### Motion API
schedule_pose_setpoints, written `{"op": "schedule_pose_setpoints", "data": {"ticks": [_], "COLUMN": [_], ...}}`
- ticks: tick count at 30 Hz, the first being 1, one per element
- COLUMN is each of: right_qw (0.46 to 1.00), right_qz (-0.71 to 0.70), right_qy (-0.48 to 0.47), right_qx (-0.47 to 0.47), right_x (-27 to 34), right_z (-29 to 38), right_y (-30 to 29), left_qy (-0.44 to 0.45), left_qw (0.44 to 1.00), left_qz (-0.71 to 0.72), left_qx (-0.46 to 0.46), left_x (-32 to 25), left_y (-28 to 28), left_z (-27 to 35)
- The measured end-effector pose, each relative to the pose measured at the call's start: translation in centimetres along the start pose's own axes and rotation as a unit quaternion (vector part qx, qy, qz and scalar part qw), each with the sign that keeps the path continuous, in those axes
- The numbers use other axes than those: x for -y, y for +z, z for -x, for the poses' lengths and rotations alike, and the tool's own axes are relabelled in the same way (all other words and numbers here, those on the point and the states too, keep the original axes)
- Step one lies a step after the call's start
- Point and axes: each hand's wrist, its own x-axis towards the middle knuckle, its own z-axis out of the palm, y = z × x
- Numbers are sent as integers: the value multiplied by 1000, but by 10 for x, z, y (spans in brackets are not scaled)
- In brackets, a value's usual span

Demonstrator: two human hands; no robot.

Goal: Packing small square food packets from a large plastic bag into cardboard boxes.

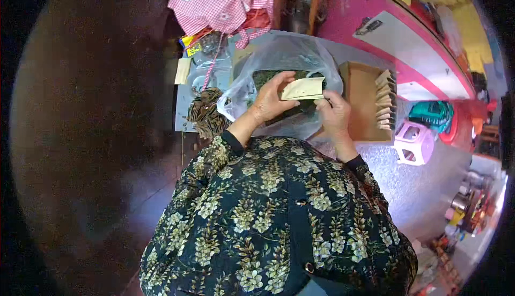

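Both hands hold a pale yellow folded paper [302, 88] above an open clear plastic bag [241, 90]. My left hand [274, 94] has its curved fingers and thumb around the paper's left end. The lower right corner is pinched by my right hand [334, 109]. Beneath the paper, dark green crumbled plant material [264, 78] lies in the bag. To the bag's right is a shallow cardboard box [359, 107], with a row of small folded paper packets [385, 100] along its right side. Brown, dry, leaf-like pieces [208, 113] are heaped left of the bag.
A pink checked cloth cover [223, 4] sits at the table's [184, 102] far left. Near it are a clear plastic container [211, 46] and another pale paper [183, 70]. A pink and white cabinet [406, 34] borders the right. A pink plastic stool [416, 143] stands beyond the box.
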Motion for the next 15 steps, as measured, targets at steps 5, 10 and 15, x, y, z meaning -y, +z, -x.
{"op": "schedule_pose_setpoints", "data": {"ticks": [5,10,15], "right_qw": [993,982,932], "right_qz": [81,116,232], "right_qy": [-31,6,101], "right_qx": [-78,-148,-258], "right_x": [-14,-42,-89], "right_z": [11,29,66], "right_y": [-45,-92,-163], "left_qy": [-19,-50,-90], "left_qw": [996,994,984], "left_qz": [-71,-22,-85], "left_qx": [54,92,131], "left_x": [11,41,45], "left_y": [20,28,45], "left_z": [-7,1,-4]}}
